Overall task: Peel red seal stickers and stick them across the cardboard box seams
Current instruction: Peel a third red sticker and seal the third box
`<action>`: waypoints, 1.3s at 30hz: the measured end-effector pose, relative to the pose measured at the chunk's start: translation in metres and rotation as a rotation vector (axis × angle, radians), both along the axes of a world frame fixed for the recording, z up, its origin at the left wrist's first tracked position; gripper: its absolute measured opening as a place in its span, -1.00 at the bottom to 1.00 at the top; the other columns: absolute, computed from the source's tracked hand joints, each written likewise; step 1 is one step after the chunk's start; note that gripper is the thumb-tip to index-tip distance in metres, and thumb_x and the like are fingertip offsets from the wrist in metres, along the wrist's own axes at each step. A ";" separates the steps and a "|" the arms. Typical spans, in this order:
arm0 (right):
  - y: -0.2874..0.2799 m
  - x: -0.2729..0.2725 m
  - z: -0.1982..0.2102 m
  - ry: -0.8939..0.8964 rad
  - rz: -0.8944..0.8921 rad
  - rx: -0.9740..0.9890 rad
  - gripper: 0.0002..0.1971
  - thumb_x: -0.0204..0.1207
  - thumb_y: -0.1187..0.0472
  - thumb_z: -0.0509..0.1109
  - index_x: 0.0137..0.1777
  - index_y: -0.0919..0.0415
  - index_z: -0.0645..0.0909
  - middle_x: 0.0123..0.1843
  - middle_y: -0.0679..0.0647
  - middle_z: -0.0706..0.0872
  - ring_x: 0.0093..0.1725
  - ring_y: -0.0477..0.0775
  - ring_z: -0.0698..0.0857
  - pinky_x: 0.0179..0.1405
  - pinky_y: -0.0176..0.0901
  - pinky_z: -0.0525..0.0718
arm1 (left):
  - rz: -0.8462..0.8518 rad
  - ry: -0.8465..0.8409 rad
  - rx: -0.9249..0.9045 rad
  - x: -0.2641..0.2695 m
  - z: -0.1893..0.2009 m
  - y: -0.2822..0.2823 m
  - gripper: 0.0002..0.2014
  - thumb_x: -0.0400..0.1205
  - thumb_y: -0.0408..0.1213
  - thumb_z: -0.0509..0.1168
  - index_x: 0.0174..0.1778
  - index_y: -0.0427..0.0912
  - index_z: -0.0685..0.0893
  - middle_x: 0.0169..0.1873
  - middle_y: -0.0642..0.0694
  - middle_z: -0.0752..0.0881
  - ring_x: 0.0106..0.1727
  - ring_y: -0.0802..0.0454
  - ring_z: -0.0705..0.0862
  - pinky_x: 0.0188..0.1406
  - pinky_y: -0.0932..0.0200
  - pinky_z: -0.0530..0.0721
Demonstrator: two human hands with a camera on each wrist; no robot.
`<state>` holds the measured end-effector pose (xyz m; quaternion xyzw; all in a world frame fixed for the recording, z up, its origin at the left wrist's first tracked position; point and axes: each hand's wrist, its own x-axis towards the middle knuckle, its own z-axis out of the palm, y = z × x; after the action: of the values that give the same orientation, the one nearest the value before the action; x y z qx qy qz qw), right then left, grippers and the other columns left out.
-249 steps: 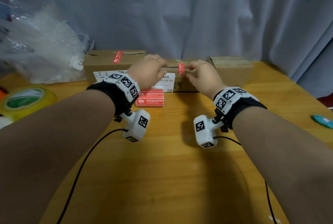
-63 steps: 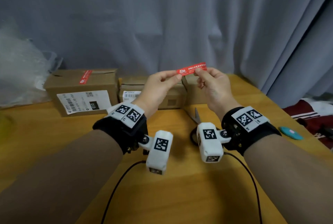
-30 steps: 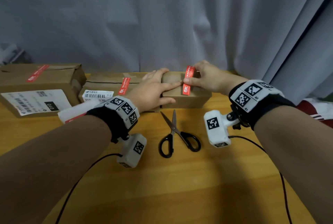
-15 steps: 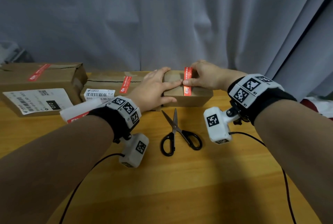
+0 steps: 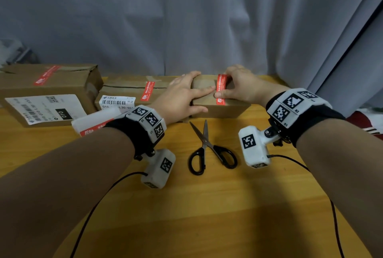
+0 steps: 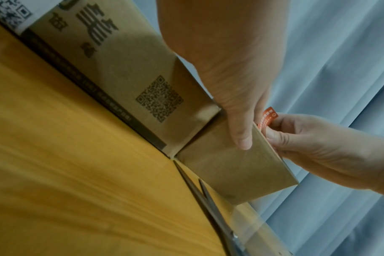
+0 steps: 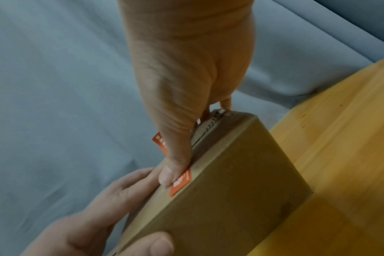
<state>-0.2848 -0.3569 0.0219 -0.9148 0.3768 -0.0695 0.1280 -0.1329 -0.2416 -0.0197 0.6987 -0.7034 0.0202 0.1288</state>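
A small cardboard box stands at the table's far centre. A red seal sticker runs front to back over its top. My right hand holds the sticker: the thumb presses its near end onto the box's front edge, and the fingers pinch the far end, which still stands off the cardboard. The right wrist view shows the sticker under that thumb and the box. My left hand steadies the box, fingers flat on top, thumb flat against the front face.
Black-handled scissors lie open just in front of the box. A second box and a larger box, each with a red sticker, stand to the left. A sticker sheet lies by my left wrist. A grey curtain hangs behind.
Two seconds ago both hands held the sticker in the air. It now lies along the box top, its near end pressed down over the front edge by the right thumb.
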 end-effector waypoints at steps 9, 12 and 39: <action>-0.002 -0.001 0.004 0.085 0.067 0.020 -0.26 0.13 -0.16 0.61 0.22 0.12 0.36 0.11 0.01 0.42 0.15 0.05 0.42 0.18 -0.02 0.44 | -0.011 0.022 -0.021 0.001 -0.002 0.000 -0.41 0.54 0.11 0.29 0.52 0.23 0.34 0.62 -0.12 0.10 0.59 -0.14 0.14 0.58 -0.08 0.09; -0.003 -0.001 0.004 0.085 0.080 0.032 -0.30 0.12 -0.14 0.63 0.13 0.07 0.33 0.09 0.00 0.42 0.12 0.03 0.41 0.14 -0.06 0.43 | -0.010 0.041 -0.024 0.001 -0.002 0.001 -0.40 0.54 0.11 0.30 0.52 0.24 0.34 0.62 -0.11 0.11 0.58 -0.14 0.16 0.58 -0.09 0.12; -0.002 0.018 -0.018 -0.492 -0.377 -0.229 -0.69 0.59 -0.13 0.20 -0.08 0.10 0.58 -0.10 0.06 0.71 0.04 0.15 0.63 0.24 0.04 0.35 | -0.015 0.075 -0.037 0.000 -0.004 0.006 -0.41 0.52 0.07 0.33 0.50 0.25 0.37 0.61 -0.09 0.11 0.59 -0.14 0.16 0.61 -0.11 0.16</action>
<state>-0.2669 -0.3592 0.0041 -0.7932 0.4868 -0.3528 0.0965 -0.1329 -0.2354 -0.0235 0.6910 -0.7029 0.0060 0.1684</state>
